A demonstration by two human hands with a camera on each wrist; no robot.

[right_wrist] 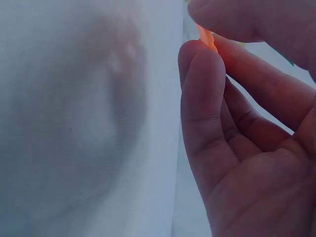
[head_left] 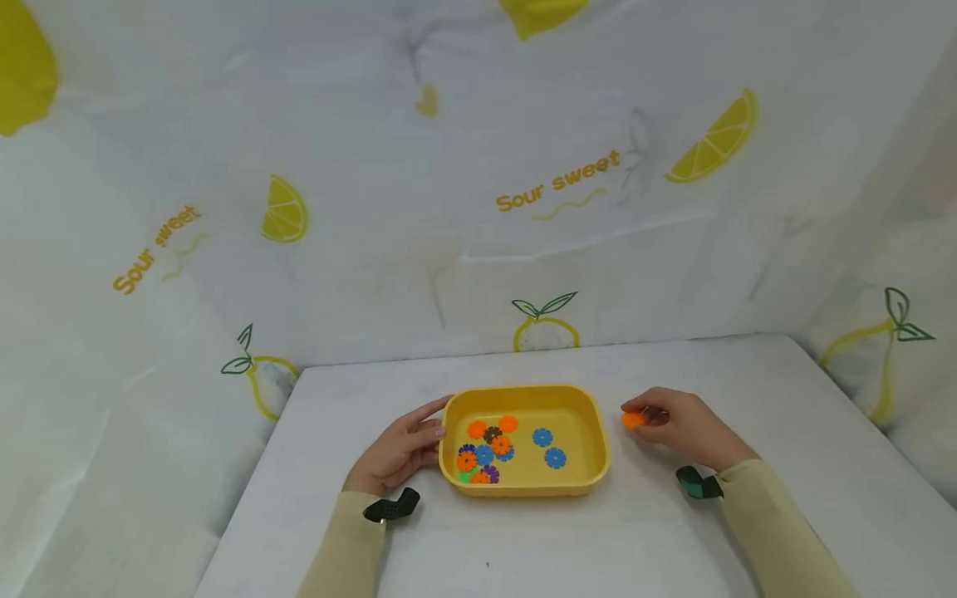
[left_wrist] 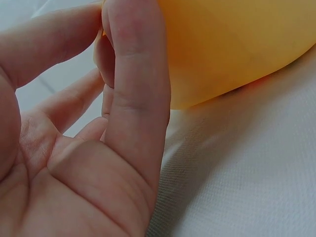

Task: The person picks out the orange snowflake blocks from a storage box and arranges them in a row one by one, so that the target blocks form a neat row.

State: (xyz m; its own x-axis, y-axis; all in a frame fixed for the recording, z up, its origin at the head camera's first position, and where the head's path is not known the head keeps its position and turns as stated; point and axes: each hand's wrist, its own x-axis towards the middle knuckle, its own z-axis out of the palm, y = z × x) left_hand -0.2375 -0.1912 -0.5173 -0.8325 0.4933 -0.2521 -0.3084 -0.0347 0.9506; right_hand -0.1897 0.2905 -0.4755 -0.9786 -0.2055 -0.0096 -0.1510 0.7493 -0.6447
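Thumb and fingertips of the right hand (head_left: 684, 423) pinch an orange disc (head_left: 634, 419) with a notched edge, at three o'clock from the yellow tray (head_left: 523, 490) and just beside it, outside the rim. In the right wrist view only a thin, bright edge of that disc shows between the tips, so the grip there is pressed together on it. At nine o'clock the left hand (head_left: 395, 450) holds the tray by its side, thumb at the rim and other fingers against the outer wall, the grip closed on that edge; in the left wrist view the fingers hide part of the contact. Inside the tray, a cluster of notched discs (head_left: 484, 454) in orange, blue, dark blue, brown, purple and green lies between seven and eleven o'clock, some overlapping. Two blue discs (head_left: 556, 458) lie apart from the cluster, one just right of centre, the other towards four o'clock. The tray stands on a white worktop (head_left: 635, 540). Beige sleeves (head_left: 340, 548) come in from seven and five o'clock, each with a dark wrist mount (head_left: 392, 505) near the cuff. At twelve o'clock, behind the worktop, hangs a white sheet (head_left: 389, 291) printed with lemons and the words "Sour sweet"
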